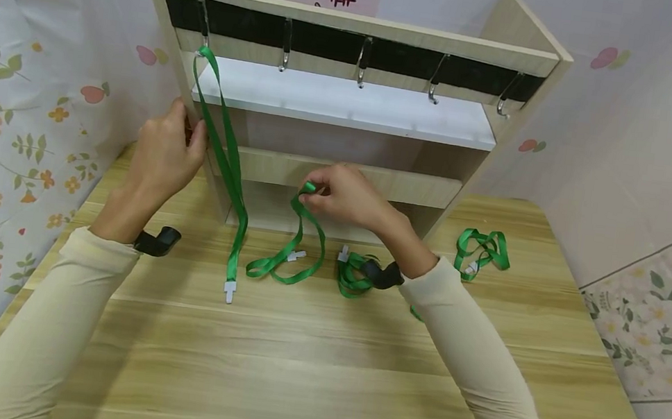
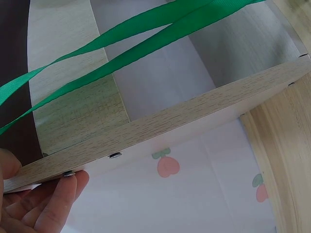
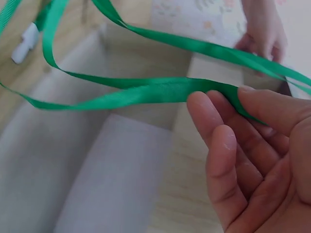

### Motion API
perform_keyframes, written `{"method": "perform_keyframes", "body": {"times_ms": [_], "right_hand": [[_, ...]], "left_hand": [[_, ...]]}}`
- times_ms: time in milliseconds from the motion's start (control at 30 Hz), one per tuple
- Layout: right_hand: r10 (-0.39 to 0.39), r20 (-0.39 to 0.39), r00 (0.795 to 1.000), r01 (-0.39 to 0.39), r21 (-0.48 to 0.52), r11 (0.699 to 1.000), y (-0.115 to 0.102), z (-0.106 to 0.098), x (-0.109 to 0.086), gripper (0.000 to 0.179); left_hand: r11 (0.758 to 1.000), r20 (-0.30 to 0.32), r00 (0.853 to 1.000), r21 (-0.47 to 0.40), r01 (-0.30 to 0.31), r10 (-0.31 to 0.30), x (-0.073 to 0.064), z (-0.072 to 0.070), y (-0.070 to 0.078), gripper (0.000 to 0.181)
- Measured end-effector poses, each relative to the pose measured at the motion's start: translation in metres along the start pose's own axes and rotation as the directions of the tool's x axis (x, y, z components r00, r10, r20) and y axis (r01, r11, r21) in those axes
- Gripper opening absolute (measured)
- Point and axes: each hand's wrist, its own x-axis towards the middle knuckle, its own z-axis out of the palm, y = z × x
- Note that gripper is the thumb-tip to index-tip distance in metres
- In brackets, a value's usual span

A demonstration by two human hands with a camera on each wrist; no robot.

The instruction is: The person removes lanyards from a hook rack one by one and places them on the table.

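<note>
Dangling from the right hand (image 1: 347,193), a green lanyard (image 3: 160,91) drooped near the middle of the head view, in front of the rack (image 1: 414,185). Thumb and forefinger pinched its upper bend, almost closed on the ribbon, while the other fingers curled loosely. Its white clip (image 1: 295,255) sat at 7 o'clock from that hand, and the lower loop appeared to rest on the tabletop (image 1: 291,372).

The lanyard looked light, limp and rather slick, hard to break but quick to twist; the clip seemed its only stiff part. The best hold was probably at the bend opposite the clip, pinched lightly with the two strands spread apart.

From the lanyard, the hung lanyard (image 1: 241,219) was at 10 o'clock, looped over the leftmost hook (image 1: 205,26). Just beyond it, the left hand's (image 1: 170,147) fingers gripped the rack's side panel, thumb on one face and fingers on the other.

A coil (image 1: 351,283) lay at 4 o'clock, near the lanyard, and a loose bundle (image 1: 500,251) well apart at 3. Four bare hooks (image 1: 362,62) ran from 12 to 2 o'clock.
</note>
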Motion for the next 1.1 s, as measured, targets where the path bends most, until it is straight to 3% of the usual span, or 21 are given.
{"method": "perform_keyframes", "body": {"times_ms": [300, 400, 567, 733, 967, 1100], "right_hand": [[0.011, -0.047, 0.999, -0.005, 0.114, 0.993, 0.006, 0.029, 0.010, 0.013], [0.007, 0.000, 1.000, -0.007, 0.168, 0.986, 0.008, 0.037, 0.011, 0.013], [-0.008, 0.147, 0.989, -0.033, 0.270, 0.962, 0.013, 0.047, 0.008, 0.012], [-0.072, 0.286, 0.956, -0.024, 0.319, 0.947, 0.020, 0.057, 0.003, 0.014], [-0.128, 0.467, 0.875, -0.057, 0.363, 0.930, 0.033, 0.069, -0.004, 0.015], [-0.113, 0.492, 0.863, -0.109, 0.400, 0.910, 0.041, 0.073, -0.006, 0.012]], "left_hand": [[1.000, -0.005, 1.000, 0.001, -0.003, 0.003, 0.000, 0.000, 0.000, 0.025], [1.000, -0.006, 1.000, 0.001, -0.001, 0.001, 0.000, 0.000, 0.000, 0.025], [1.000, -0.006, 1.000, -0.002, -0.003, 0.003, 0.000, 0.001, 0.000, 0.024], [1.000, -0.005, 1.000, -0.001, -0.003, 0.003, 0.001, 0.001, 0.000, 0.025], [1.000, 0.003, 1.000, -0.005, -0.002, 0.002, 0.001, 0.000, 0.001, 0.025], [1.000, -0.002, 1.000, -0.007, -0.002, 0.001, 0.000, 0.000, 0.002, 0.025]]}}
